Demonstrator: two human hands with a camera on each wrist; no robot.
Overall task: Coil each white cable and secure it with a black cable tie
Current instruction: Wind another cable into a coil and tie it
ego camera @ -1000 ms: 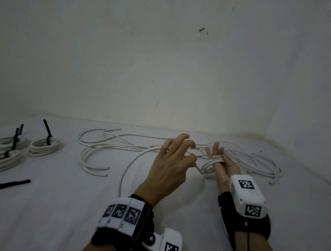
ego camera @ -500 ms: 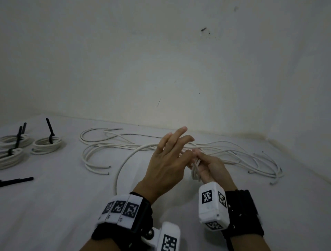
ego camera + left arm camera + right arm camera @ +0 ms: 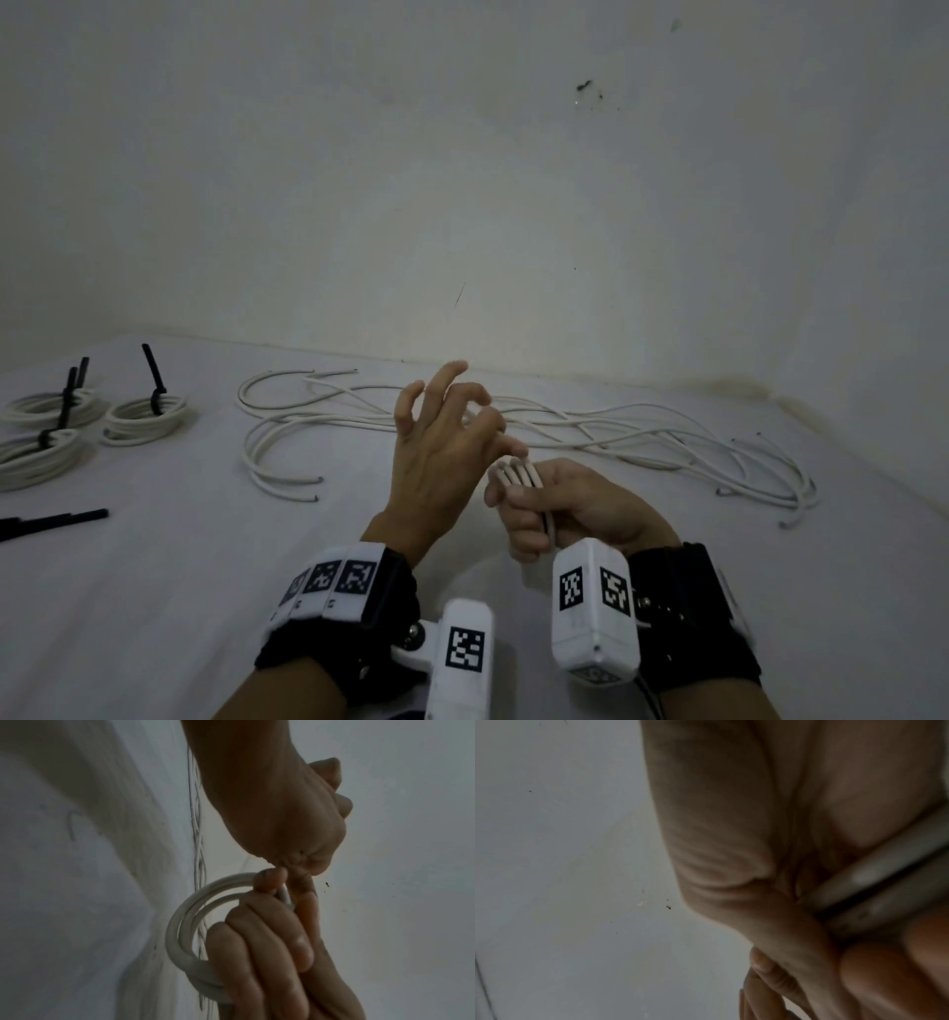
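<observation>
Coil (image 3: 518, 475) of white cable is standing on edge in your right hand (image 3: 570, 506), whose grip is clamped round its turns, fingers curled over the near side of the loops. From the left wrist view the loops (image 3: 185, 925) are bulging out to one side of those curled fingers. Your left hand (image 3: 441, 452) is hovering just beside and above the coil, fingers spread and loosely bent, thumb and forefinger close to the top of the loops; whether they are pinching a strand you cannot tell from these views, so that grip is reading as apart.

What the next move seems to be turning on: the coil's ring is lying edge-on between your two hands, and the loose black cable ties (image 3: 51, 521) are lying well off to your left on the bed (image 3: 205, 591), on the left hand's side. That hand is the nearer one for fetching a tie. Three tied coils (image 3: 144, 419) are resting further left; a tangle of uncoiled cables (image 3: 642, 442) is lying beyond your hands, towards the wall.
</observation>
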